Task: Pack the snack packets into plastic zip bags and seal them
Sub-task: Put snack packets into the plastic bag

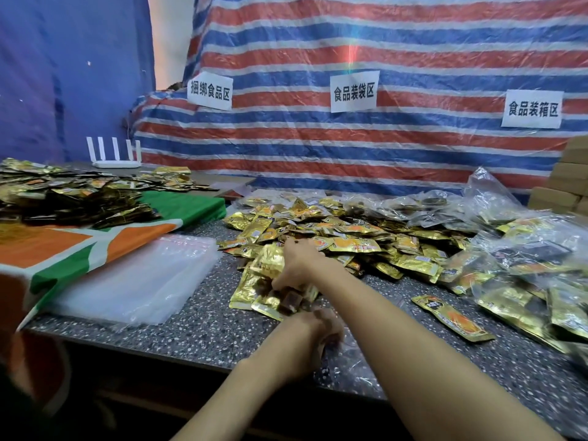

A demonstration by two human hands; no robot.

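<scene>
The right hand [299, 261] reached across into the near edge of the loose heap [350, 230], its fingers curled round a bunch of gold snack packets [267, 265]. The left hand [318, 329] sat just below it, blurred, at the edge of a clear zip bag [350, 367] lying on the bench [206, 329]; whether it pinched the bag's mouth or only rested there could not be told. A single stray packet [451, 316] lay apart to the right. Beyond it, filled bags [525, 259] were piled up, so a good share of the packing looked done. Much remained, by the look of it: the heap was large, a stack of empty zip bags [136, 281] waited on the left, and a second heap [63, 192] covered the striped cloth [191, 205]. The bag in hand appeared neither filled nor sealed.
</scene>
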